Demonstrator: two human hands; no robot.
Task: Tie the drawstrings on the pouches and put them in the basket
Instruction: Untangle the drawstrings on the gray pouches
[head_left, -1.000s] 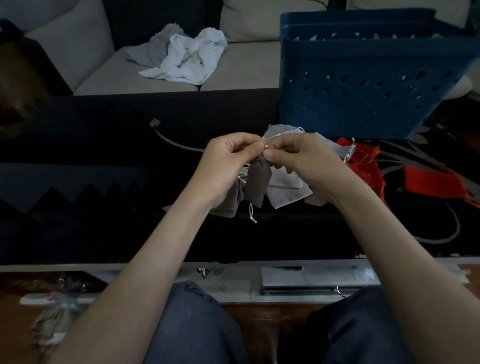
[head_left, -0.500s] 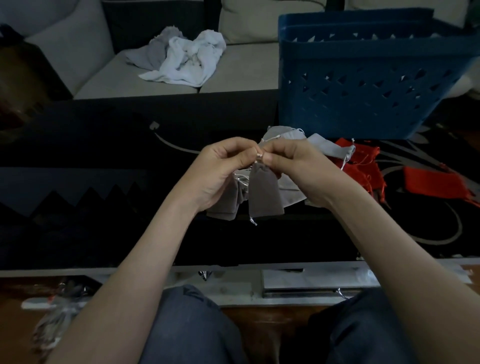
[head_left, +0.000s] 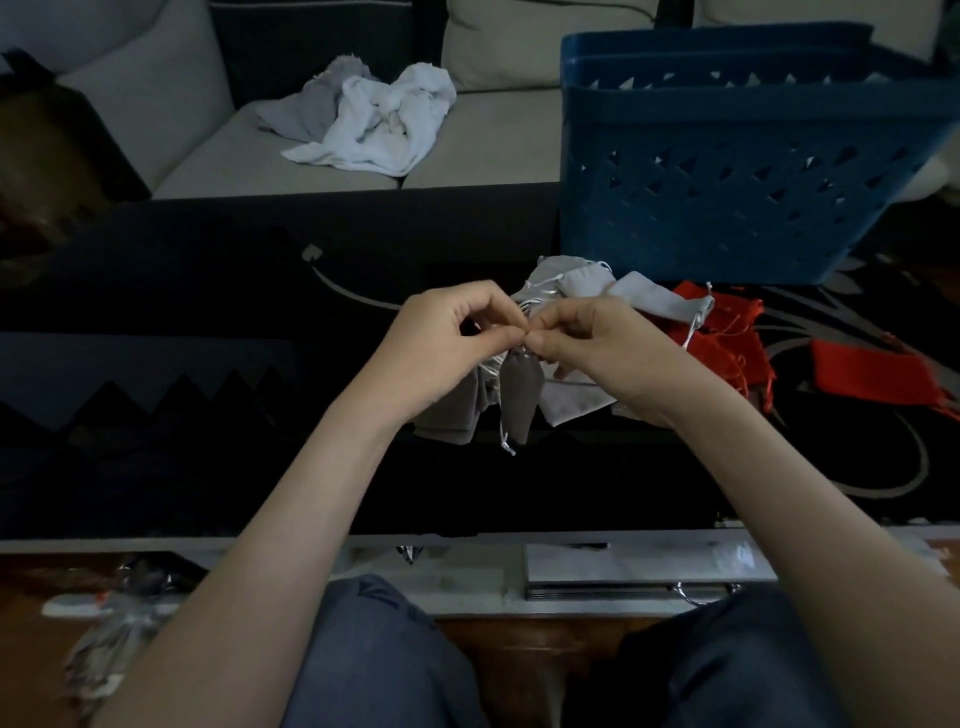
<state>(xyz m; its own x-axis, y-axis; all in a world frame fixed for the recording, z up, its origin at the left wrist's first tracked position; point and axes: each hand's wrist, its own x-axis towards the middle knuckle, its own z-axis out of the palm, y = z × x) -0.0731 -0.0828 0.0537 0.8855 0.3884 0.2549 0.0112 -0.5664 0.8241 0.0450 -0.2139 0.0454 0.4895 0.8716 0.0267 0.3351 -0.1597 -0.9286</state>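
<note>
**Centre of frame.** My left hand (head_left: 447, 343) and right hand (head_left: 597, 348) meet thumb to thumb above the dark surface (head_left: 208, 291). The fingers (head_left: 493, 340) of both hands are curled, and each hand pinches the cord at the gathered neck of a grey pouch (head_left: 519, 395), which hangs free below them. One drawstring tail (head_left: 503, 441) dangles past its lower edge.

I judge the step in hand to be the knotting. I would hold the neck cinched with one pinch, draw the cord ends outward evenly, and seat the knot hard against the gather, since the thin, slick-looking cord may slip.

The pouch is a small soft sack of matte, velvety cloth, tapering to its closed mouth. Behind the hands lie more grey pouches (head_left: 576, 280), limp and flat, with pale cords. To their right lie red pouches (head_left: 727, 338) with frayed-looking red strings.

**Upper right.** The basket (head_left: 727, 171) is rigid blue plastic with triangular cut-outs and stands on the surface. Its inside is hidden.
</note>
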